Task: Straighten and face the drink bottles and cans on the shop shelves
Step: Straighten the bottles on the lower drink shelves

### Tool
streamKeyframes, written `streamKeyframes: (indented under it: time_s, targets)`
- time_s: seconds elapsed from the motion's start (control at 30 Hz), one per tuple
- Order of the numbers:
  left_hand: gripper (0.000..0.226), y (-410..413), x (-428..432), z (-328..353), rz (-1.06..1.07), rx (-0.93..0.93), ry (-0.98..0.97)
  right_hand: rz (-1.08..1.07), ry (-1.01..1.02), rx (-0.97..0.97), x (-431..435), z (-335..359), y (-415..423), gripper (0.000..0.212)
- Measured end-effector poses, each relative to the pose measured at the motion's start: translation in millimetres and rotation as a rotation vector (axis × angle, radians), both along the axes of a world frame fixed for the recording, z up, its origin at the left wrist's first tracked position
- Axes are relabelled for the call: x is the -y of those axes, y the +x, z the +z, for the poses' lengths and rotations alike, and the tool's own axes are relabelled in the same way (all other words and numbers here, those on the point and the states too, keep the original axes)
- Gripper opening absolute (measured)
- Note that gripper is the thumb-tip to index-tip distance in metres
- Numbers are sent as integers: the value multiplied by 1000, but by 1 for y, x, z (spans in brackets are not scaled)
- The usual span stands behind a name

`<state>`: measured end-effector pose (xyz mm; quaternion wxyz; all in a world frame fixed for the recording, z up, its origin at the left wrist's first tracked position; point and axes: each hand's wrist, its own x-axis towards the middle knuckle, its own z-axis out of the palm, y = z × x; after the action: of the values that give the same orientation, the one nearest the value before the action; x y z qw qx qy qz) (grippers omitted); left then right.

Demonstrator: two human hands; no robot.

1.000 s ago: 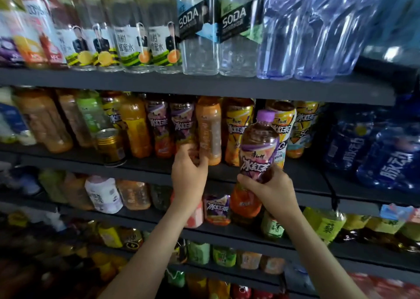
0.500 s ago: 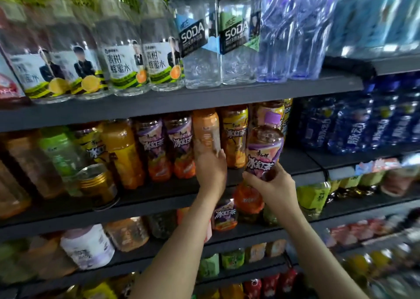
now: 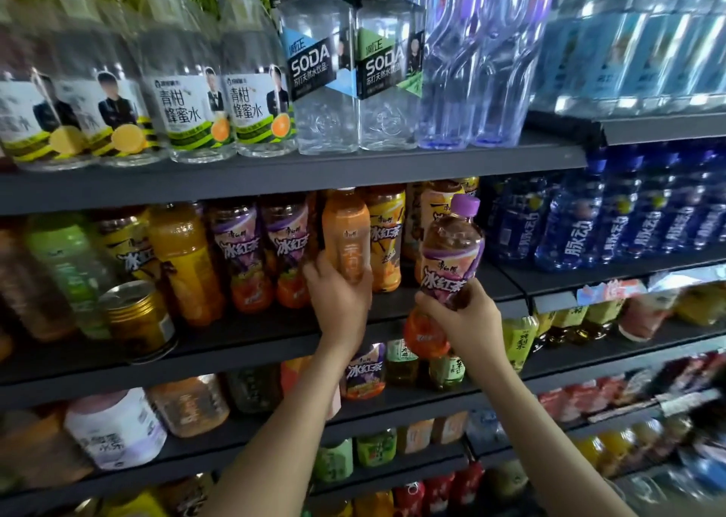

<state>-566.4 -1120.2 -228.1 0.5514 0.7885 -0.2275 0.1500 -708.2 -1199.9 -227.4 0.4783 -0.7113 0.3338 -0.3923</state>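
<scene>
Both my hands are at the middle shelf (image 3: pixel 243 339): my left hand (image 3: pixel 340 304) curls round the base of the orange bottle (image 3: pixel 345 233) standing on it, and my right hand (image 3: pixel 467 322) grips the purple-capped tea bottle (image 3: pixel 451 253), tilted, just in front of its edge.

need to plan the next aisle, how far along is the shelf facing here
Midway at best. Done: the two SODA bottles on the top shelf stand upright, labels forward. In hand: the left hand grips an orange bottle on the middle shelf; the right hand holds a purple-capped iced tea bottle in front of it. Left: the gold can sits tilted.
</scene>
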Motion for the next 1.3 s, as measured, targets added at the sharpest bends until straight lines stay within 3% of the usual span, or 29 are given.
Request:
streamKeyframes:
  time_s: [0.13,0.37,0.57,0.7,1.1,1.3]
  targets:
    - [61,-6,-38,-3,-23,-9,-54,-30,-159,1,2,1,20,40]
    - [60,10,-100,0,36,-71,-14,60,-201,26,-24,0,70,44]
    - [56,21,-114,4,17,-123,3,69,-243,-47,-33,-1,106,64]
    - [41,24,-115,2,-49,-167,-15,73,-269,-75,-33,2,113,76]
    - [58,25,-96,3,-99,-111,42,99,-265,-30,-27,7,98,51]
    - [48,23,-98,4,-166,-276,-49,76,-229,-11,-20,6,88,50]
